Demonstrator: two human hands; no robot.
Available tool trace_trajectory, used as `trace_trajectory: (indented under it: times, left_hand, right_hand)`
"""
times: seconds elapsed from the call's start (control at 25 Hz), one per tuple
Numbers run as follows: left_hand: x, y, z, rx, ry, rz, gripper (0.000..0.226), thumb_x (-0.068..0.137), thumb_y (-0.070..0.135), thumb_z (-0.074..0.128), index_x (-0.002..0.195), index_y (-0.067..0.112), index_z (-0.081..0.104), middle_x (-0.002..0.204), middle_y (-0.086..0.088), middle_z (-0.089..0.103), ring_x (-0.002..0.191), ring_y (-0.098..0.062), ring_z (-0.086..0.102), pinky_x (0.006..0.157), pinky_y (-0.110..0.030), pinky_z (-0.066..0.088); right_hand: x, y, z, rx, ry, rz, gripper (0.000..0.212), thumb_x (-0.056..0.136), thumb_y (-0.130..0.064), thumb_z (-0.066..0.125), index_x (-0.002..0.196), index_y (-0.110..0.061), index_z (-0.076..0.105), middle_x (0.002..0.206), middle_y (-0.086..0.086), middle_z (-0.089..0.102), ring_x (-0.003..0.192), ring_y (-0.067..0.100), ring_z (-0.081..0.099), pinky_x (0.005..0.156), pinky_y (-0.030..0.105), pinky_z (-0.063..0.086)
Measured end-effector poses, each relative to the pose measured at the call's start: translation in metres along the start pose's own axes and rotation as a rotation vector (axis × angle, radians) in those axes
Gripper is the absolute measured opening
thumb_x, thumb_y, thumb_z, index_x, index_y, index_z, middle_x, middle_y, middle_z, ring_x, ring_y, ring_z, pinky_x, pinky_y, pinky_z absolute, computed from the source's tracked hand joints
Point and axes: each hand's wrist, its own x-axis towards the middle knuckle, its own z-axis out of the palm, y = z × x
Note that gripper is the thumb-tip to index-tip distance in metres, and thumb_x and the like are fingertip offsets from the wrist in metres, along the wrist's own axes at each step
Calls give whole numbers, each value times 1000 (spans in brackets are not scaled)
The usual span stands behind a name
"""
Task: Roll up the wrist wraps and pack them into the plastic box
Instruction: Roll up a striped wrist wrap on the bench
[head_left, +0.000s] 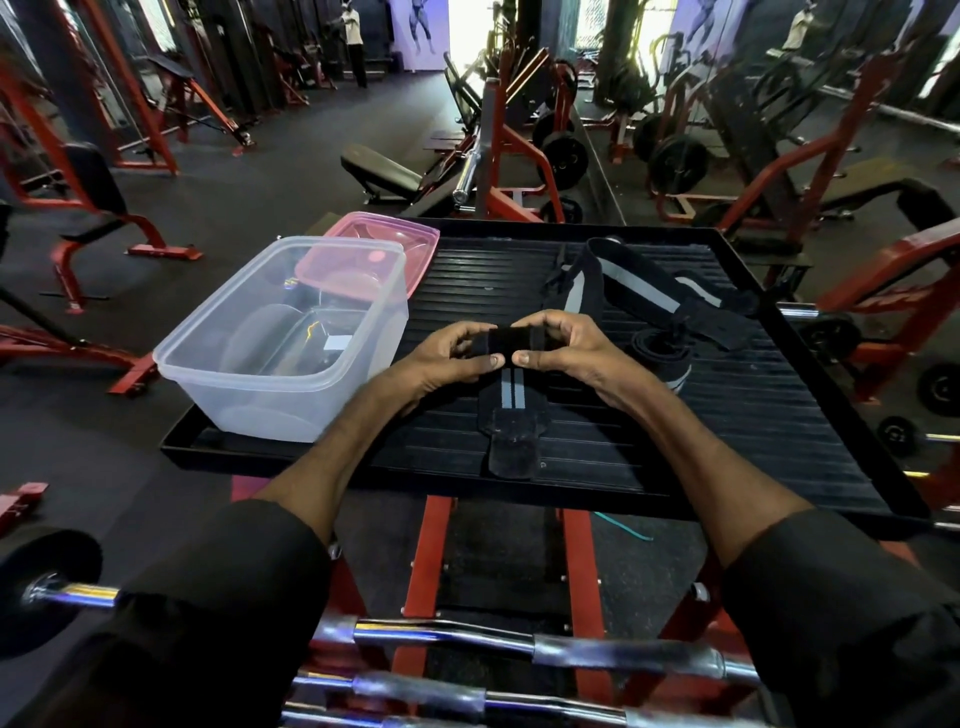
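Both hands work one wrist wrap (506, 400) at the middle of the black ribbed platform (727, 415); left hand (451, 353) and right hand (558, 345) each pinch an end of the small rolled part, thumbs on the near side, fingers curled over the far side; roll axis runs left-right, across the body; the unrolled tail runs straight toward the person, grey double stripe up, ending in a wider black tab near the platform's front edge; so judged, rolling has to travel toward the body along that tail, and most of the length is not yet wound; both hands equally near, one per end.

Plastic box (234, 384) stands on the left part of the platform, just left of the left hand, open and clear, contents hard to read through the wall; pink lid (395, 244) lies behind it, partly tucked under or behind the far rim, cannot tell which; left hand is the nearer for packing.

A rolled wrap (662, 361) sits just right of the right hand; a loose wrap (639, 280) lies unrolled further back, well clear of the hands.

Platform surface is grooved rubber with a raised rim; it sits on a red frame (434, 545); chrome bars (519, 644) lie below in the foreground; gym room around, red machines, dark floor, bright doorway far back.
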Motion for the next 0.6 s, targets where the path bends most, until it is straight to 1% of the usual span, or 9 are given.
trace_trajectory:
  times: [0.12,0.2,0.28,0.32,0.4,0.48,0.52,0.56,0.6]
  left_hand:
    - [1,-2,-1,92,-18,30,48,83,4,78,128,9,61,115,3,69,104,1,65,89,-14,49]
    - [1,-1,1,170,-17,48,49,78,4,82,122,13,63,109,6,69,97,6,64,86,-11,47]
    - [2,-2,1,267,13,87,52,70,9,89,115,20,66,107,6,69,96,3,63,88,-12,46]
    - [2,-1,0,309,32,120,53,67,12,91,113,23,66,108,5,70,98,0,63,89,-14,46]
    - [2,-1,1,367,65,192,55,64,15,93,110,26,67,110,4,70,102,-6,64,91,-16,47]
    - [1,-1,3,410,100,248,57,63,14,93,111,25,66,111,3,70,105,-9,64,92,-17,47]
    - [1,0,5,422,120,274,57,63,13,93,112,25,65,111,4,70,105,-10,64,93,-20,48]
    - [2,-1,6,420,137,300,57,64,12,93,113,24,65,112,5,69,106,-9,64,93,-23,50]
    - [2,-2,6,414,152,325,58,64,11,92,114,23,65,112,5,69,106,-8,64,92,-26,52]
  right_hand:
    - [1,1,1,-71,7,-6,47,74,5,84,118,1,66,109,6,70,101,11,67,89,24,56]
    - [2,1,3,-133,0,-20,49,69,9,85,113,-3,66,108,2,68,99,6,65,86,19,53]
    - [2,0,4,-155,-31,-4,51,67,12,84,110,-8,65,106,-2,65,98,3,62,84,16,50]
    - [2,-2,3,-112,-58,35,52,68,13,82,111,-11,64,106,-2,65,99,4,62,84,17,51]
    - [1,-6,-1,68,-103,132,52,76,13,76,119,-13,64,111,0,67,103,7,64,87,20,52]
    - [2,-10,-2,262,-71,183,46,86,5,69,128,-12,62,115,4,68,104,10,67,88,21,53]
    - [3,-11,-2,321,-31,199,40,90,0,68,128,-12,61,112,5,70,101,12,69,86,23,55]
    - [4,-11,-1,328,-2,213,34,93,-5,67,126,-12,62,108,5,71,98,14,69,85,24,55]
    - [5,-10,1,277,4,227,28,95,-11,66,122,-13,63,106,4,71,97,13,68,86,23,54]
